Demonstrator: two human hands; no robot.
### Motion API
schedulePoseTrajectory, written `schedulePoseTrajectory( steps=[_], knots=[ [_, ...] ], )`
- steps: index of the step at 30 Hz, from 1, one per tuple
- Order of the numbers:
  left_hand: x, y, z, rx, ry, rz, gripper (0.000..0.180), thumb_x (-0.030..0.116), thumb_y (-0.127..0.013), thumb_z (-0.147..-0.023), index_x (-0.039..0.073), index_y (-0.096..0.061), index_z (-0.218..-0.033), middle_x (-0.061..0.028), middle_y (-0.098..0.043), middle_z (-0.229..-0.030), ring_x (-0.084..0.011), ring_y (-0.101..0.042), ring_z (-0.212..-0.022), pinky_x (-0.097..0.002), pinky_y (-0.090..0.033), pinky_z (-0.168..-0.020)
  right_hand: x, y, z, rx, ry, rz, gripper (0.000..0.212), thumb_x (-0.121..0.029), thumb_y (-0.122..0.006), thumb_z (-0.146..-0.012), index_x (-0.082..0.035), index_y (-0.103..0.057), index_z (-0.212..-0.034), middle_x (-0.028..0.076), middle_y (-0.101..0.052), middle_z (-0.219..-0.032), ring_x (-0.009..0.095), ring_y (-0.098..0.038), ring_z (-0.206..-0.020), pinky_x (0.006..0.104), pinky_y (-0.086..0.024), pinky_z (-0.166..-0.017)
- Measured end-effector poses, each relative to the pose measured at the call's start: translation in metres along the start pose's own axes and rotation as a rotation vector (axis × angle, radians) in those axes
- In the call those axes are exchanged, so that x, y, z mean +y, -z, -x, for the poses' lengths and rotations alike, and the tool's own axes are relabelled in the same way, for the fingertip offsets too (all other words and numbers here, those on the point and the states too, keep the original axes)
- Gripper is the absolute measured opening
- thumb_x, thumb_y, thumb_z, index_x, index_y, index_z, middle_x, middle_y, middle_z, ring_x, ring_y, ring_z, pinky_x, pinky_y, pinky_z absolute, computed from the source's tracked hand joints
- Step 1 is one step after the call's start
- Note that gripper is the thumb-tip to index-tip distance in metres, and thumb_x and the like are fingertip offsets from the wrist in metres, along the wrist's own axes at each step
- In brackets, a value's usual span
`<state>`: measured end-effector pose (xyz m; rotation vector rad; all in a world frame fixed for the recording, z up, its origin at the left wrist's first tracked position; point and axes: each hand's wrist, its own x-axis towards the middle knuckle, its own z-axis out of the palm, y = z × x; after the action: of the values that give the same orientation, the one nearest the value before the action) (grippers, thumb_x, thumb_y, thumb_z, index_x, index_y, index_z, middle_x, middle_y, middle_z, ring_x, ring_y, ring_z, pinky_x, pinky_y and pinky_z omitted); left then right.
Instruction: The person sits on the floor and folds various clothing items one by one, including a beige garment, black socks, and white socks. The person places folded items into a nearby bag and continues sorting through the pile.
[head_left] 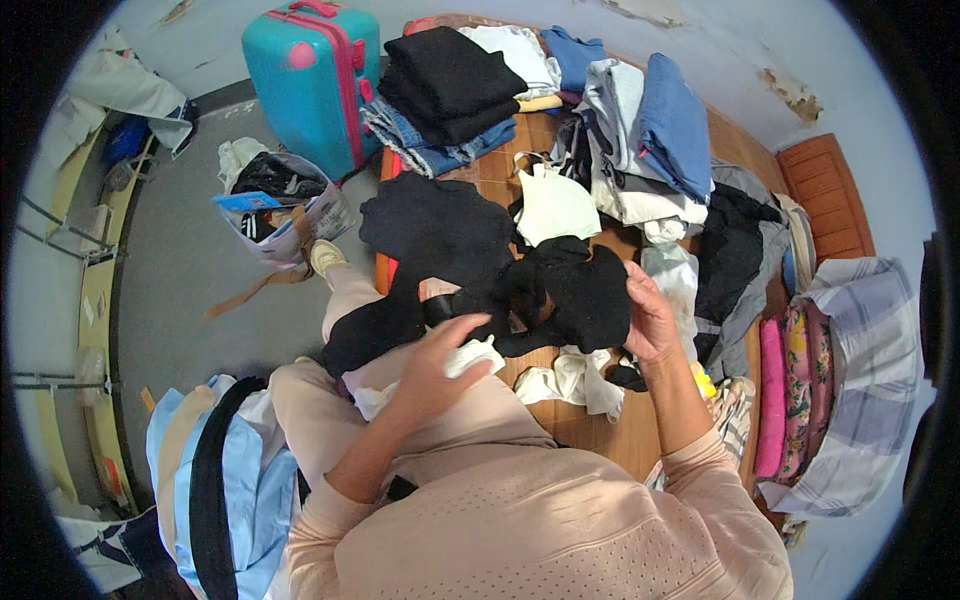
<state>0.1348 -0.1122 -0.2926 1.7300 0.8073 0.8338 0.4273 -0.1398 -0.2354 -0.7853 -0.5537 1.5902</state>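
My right hand (652,315) pinches the right edge of a black bra (585,300), lifted above my lap with its rounded cup spread and its straps bunched at the left. My left hand (440,365) hovers over my thigh at the bra's left side, fingers apart, holding nothing that I can see. Beneath that hand lies white cloth (375,400). A larger black garment (435,235) spreads over the bed edge and my leg. Just beyond the black bra rests a cream bra (557,208). Small white pieces of clothing (570,385) lie on the wooden surface (590,435) before me.
Folded black clothes (445,80), jeans (440,150) and blue garments (675,125) are stacked at the back. A teal suitcase (300,85) stands left, beside a full bag (285,225) on the floor. Blue clothing (235,500) hangs at lower left; rolled textiles (795,395) line the right.
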Motion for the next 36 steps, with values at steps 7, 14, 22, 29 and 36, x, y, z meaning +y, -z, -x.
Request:
schedulePoseTrajectory(
  steps=[7,14,22,29,36],
  knots=[
    [0.023,-0.031,-0.013,-0.202,-0.117,0.342,0.061,0.025,-0.074,-0.077,-0.001,-0.046,-0.125,-0.0140,-0.059,-0.111,-0.0221,-0.055,-0.104,-0.0338,-0.043,-0.089,0.027,-0.024,-0.003,-0.112,-0.120,0.077,0.014,-0.003,-0.063,-0.082,-0.006,-0.053,-0.091,0.002,-0.061,-0.083,0.012,-0.065,-0.074,0.0253,-0.056,-0.069],
    [-0.009,-0.058,0.003,-0.022,0.421,0.791,0.018,0.009,-0.052,-0.092,-0.002,-0.063,-0.101,0.0003,-0.064,-0.093,-0.0068,-0.057,-0.083,-0.0233,-0.046,-0.077,0.054,-0.018,0.024,0.051,-0.124,0.604,0.018,0.001,-0.061,-0.080,-0.010,-0.049,-0.088,-0.008,-0.040,-0.073,0.001,-0.039,-0.065,0.0182,-0.031,-0.057],
    [0.001,-0.052,0.020,-0.073,0.724,0.957,0.033,0.016,-0.052,-0.093,-0.003,-0.052,-0.121,-0.0081,-0.057,-0.119,-0.0168,-0.054,-0.106,-0.0321,-0.042,-0.093,0.109,-0.033,0.039,0.187,0.372,1.323,0.012,-0.001,-0.057,-0.082,-0.001,-0.049,-0.091,0.006,-0.051,-0.074,0.013,-0.048,-0.068,0.0258,-0.041,-0.065],
    [-0.012,-0.060,0.019,0.289,0.569,1.101,0.029,0.018,-0.056,-0.092,-0.005,-0.057,-0.109,-0.0111,-0.063,-0.104,-0.0182,-0.061,-0.095,-0.0320,-0.048,-0.085,0.095,-0.015,0.042,0.021,0.218,1.418,0.013,-0.013,-0.063,-0.082,-0.002,-0.058,-0.081,0.011,-0.056,-0.068,0.026,-0.054,-0.061,0.0354,-0.043,-0.059],
    [-0.007,-0.050,0.014,0.279,0.645,1.188,0.029,0.019,-0.059,-0.090,-0.003,-0.057,-0.109,-0.0122,-0.063,-0.106,-0.0204,-0.061,-0.097,-0.0341,-0.049,-0.088,0.095,0.140,-0.001,0.712,0.120,1.492,0.025,-0.021,-0.066,-0.081,0.002,-0.060,-0.086,0.018,-0.064,-0.074,0.027,-0.064,-0.067,0.0359,-0.049,-0.062]
  ],
)
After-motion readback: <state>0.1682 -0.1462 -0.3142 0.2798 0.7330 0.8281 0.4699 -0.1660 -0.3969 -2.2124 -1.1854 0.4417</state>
